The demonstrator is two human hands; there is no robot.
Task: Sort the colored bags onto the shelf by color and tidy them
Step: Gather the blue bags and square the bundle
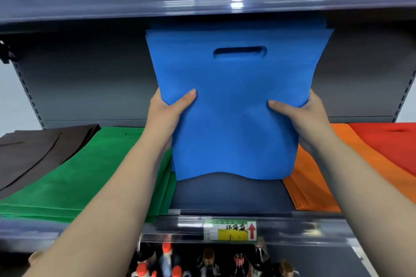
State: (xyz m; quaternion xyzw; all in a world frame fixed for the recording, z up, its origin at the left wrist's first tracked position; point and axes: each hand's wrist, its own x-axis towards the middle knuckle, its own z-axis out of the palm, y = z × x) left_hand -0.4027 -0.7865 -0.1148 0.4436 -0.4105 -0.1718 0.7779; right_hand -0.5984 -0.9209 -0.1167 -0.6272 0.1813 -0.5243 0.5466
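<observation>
**Two hands, one stack of blue bags, mid-shelf**

Both hands are up on the blue bags (227,101), which look like a thick stack, several layers showing at the top edge. Held upright-ish over the bare middle gap of the shelf (227,195), bottom edge hanging above the shelf floor, not touching it afaict. Handle cutout is near the top.

Left hand (167,110) clamps the stack's left edge, thumb on the front face, fingers wrapped behind, so can't see them. Right hand (299,114) does the same on the right edge w/ thumb across the front.

Other piles lying flat on the same shelf: black bags (33,153) far left, green bags (90,171) next to them, orange bags (315,177) right of the gap, red bags (391,144) overlapping the orange ones at far right.

Front rail has a price label (230,230) w/ handwriting + red arrow. Bottles (166,261) on the level below, blurry.
</observation>
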